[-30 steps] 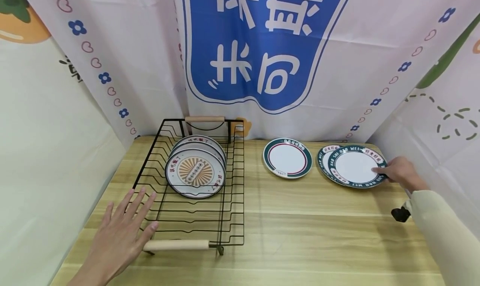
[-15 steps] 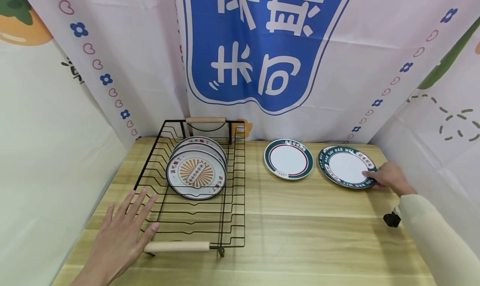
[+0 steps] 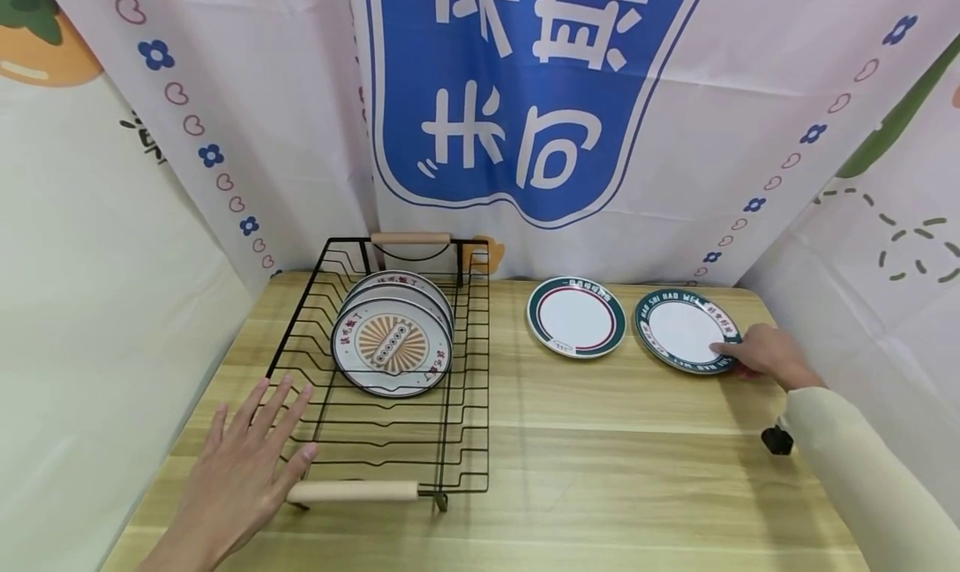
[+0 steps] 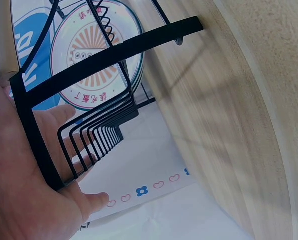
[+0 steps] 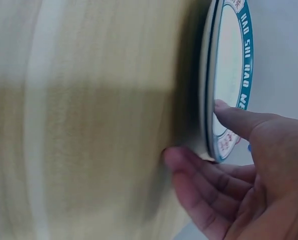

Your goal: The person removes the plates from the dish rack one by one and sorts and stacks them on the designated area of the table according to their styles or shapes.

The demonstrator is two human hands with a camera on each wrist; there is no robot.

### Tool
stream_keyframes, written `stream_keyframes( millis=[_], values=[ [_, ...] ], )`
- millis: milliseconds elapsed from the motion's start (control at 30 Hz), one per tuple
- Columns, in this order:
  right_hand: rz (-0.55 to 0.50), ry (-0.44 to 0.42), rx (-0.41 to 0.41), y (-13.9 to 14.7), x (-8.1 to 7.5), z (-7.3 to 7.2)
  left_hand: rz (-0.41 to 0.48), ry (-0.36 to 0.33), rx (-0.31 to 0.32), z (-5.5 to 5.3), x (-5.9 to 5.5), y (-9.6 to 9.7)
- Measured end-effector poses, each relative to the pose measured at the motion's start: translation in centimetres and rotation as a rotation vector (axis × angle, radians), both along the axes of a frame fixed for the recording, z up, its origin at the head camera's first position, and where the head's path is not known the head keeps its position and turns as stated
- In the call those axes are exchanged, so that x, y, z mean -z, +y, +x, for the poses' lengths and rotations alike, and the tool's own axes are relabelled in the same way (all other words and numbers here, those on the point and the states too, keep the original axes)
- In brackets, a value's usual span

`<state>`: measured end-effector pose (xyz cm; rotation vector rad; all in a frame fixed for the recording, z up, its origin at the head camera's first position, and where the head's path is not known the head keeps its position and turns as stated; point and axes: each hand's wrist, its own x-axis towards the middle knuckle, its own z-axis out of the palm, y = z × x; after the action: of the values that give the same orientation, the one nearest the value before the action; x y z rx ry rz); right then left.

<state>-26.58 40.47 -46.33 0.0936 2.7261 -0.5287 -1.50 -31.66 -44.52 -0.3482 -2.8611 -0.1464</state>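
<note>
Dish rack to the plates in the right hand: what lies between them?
In the head view, a red-ringed plate lies between the rack and the held plates, touching neither.

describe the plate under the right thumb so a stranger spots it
Right of the wire rack, past the red-ringed plate, is the right hand. Its thumb touches the top plate, whose green rim reads HAO SHI, without a red ring.

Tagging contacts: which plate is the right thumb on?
The thumb of the right hand rests on the upper plate of the far-right stack. The lower plate is beneath it; the red-ringed plate lies alone; the white-rimmed plates are in the rack.
</note>
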Motion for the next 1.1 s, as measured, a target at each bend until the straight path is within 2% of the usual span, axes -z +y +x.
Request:
stream_keyframes(
  millis=[233, 333, 467, 567, 700, 833, 1100],
  values=[
    [0.094, -0.01, -0.035, -0.9, -1.6, -0.1, -0.003, -0.009, 0.002, 0.0, 0.0, 0.1],
    [0.149, 0.052, -0.046, -1.8, -2.4, -0.3, -0.004, -0.003, 0.006, 0.0, 0.0, 0.0],
    [0.182, 0.175, -0.077, -4.1, -3.8, -1.0, -0.003, -0.001, 0.005, 0.0, 0.0, -0.1],
    [0.207, 0.248, -0.139, -6.7, -5.0, -1.4, -0.001, -0.006, -0.001, 0.0, 0.0, -0.1],
    [0.209, 0.294, -0.229, -10.8, -6.6, -1.4, 0.004, -0.002, -0.002, 0.1, 0.0, 0.0],
    [0.176, 0.306, -0.296, -15.2, -8.0, -1.0, 0.001, 0.007, 0.003, 0.1, 0.0, -0.1],
    [0.203, 0.394, -0.479, -24.2, -11.1, 0.2, -0.003, 0.009, 0.007, 0.1, 0.1, -0.2]
  ],
)
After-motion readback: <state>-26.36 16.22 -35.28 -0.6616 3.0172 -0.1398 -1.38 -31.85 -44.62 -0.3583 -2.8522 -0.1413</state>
